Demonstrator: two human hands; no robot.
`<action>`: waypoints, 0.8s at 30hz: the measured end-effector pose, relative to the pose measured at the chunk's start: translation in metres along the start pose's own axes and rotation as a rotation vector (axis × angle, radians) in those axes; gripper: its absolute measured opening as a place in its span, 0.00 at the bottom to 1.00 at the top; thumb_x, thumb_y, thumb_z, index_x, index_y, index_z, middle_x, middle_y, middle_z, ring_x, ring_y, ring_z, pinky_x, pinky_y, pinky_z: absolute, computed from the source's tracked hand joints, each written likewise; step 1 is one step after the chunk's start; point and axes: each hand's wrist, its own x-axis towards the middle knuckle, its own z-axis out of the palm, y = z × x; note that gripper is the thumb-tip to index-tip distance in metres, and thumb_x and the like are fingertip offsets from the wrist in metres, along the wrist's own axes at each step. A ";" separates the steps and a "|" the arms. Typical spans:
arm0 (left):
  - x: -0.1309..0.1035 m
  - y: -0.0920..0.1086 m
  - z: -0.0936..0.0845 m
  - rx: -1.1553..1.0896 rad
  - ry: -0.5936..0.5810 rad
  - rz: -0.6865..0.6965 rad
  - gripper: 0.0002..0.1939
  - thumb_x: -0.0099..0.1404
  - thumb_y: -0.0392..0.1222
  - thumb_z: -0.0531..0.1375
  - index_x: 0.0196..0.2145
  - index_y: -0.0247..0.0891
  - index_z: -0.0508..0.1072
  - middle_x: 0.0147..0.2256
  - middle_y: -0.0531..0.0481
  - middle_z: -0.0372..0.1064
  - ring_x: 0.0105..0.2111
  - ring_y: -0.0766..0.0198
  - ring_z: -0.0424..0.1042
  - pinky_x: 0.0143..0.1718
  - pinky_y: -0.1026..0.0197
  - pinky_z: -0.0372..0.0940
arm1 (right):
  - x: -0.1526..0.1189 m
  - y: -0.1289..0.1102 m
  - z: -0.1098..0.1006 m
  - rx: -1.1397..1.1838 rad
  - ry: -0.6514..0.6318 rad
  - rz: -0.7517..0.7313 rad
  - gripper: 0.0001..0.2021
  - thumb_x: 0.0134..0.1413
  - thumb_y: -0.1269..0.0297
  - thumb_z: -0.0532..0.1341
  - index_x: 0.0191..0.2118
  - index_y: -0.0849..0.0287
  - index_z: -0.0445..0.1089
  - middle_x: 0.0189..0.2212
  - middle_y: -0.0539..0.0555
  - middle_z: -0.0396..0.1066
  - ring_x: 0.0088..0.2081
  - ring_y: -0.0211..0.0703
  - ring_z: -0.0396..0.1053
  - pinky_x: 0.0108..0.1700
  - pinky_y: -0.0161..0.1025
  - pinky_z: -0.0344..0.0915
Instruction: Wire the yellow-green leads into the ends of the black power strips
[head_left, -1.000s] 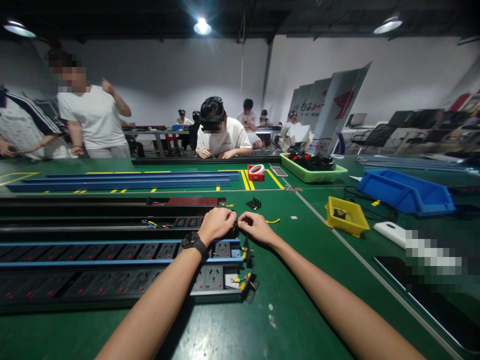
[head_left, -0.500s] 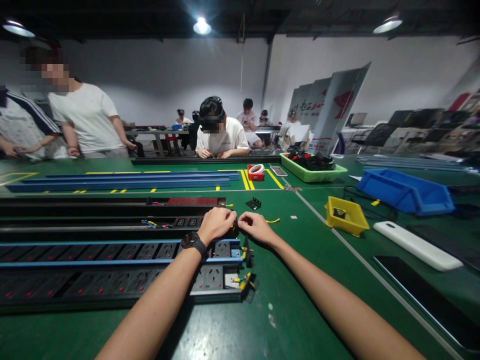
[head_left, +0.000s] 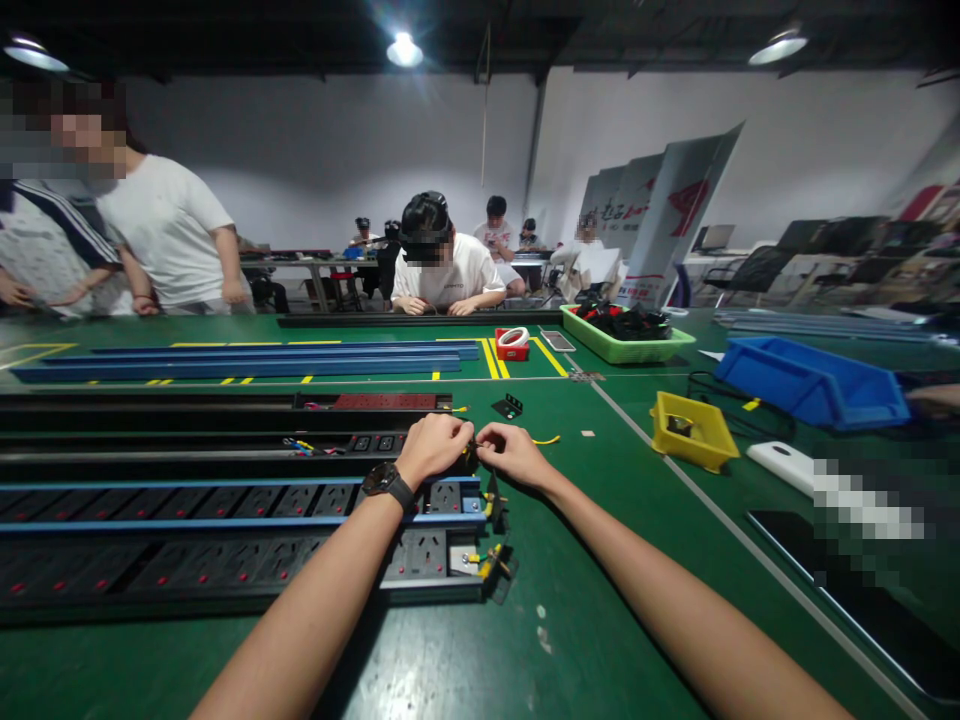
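Observation:
At the right end of a black power strip (head_left: 367, 446), my left hand (head_left: 437, 445) is curled closed over the strip, a black watch on its wrist. My right hand (head_left: 514, 455) meets it there in a pinch. A small dark piece shows between the fingertips, too small to name. Behind the right hand a yellow wire (head_left: 547, 441) sticks out. Nearer to me lie a blue-edged socket strip (head_left: 300, 503) and a black socket strip (head_left: 202, 570), with yellow wires and dark end plates at their right ends. Beyond my hands lies a strip with red sockets (head_left: 375, 402).
A black bracket (head_left: 508, 406) lies past my hands. Blue rails (head_left: 247, 366) and a red box (head_left: 511, 350) sit farther back. Right stand a yellow bin (head_left: 694, 440), blue bin (head_left: 814, 385), green basket (head_left: 630, 348) and a phone (head_left: 847, 600). A person (head_left: 450, 270) works opposite.
My hands stay at the strip end with barely any shift. The standing person at the left has moved slightly left. A blurred hand or arm has appeared at the far right edge.

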 end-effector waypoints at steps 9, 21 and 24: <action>0.000 0.001 -0.001 0.007 -0.014 -0.013 0.26 0.75 0.51 0.48 0.33 0.40 0.82 0.36 0.41 0.81 0.39 0.55 0.79 0.38 0.61 0.62 | 0.000 0.000 0.000 -0.018 0.002 -0.010 0.06 0.51 0.67 0.63 0.36 0.59 0.76 0.30 0.51 0.77 0.32 0.42 0.72 0.38 0.38 0.68; 0.000 0.000 -0.001 0.011 -0.001 0.003 0.22 0.73 0.47 0.50 0.33 0.42 0.82 0.36 0.43 0.81 0.39 0.55 0.78 0.36 0.61 0.61 | 0.001 0.004 0.002 -0.052 0.015 0.006 0.07 0.50 0.67 0.61 0.35 0.59 0.76 0.29 0.50 0.76 0.30 0.42 0.71 0.37 0.37 0.66; 0.000 0.000 -0.001 0.009 0.005 0.011 0.21 0.73 0.46 0.50 0.33 0.42 0.81 0.36 0.43 0.80 0.39 0.55 0.78 0.36 0.61 0.61 | 0.002 0.005 0.002 -0.055 0.020 0.009 0.09 0.49 0.68 0.60 0.35 0.59 0.76 0.28 0.50 0.76 0.30 0.41 0.70 0.36 0.37 0.66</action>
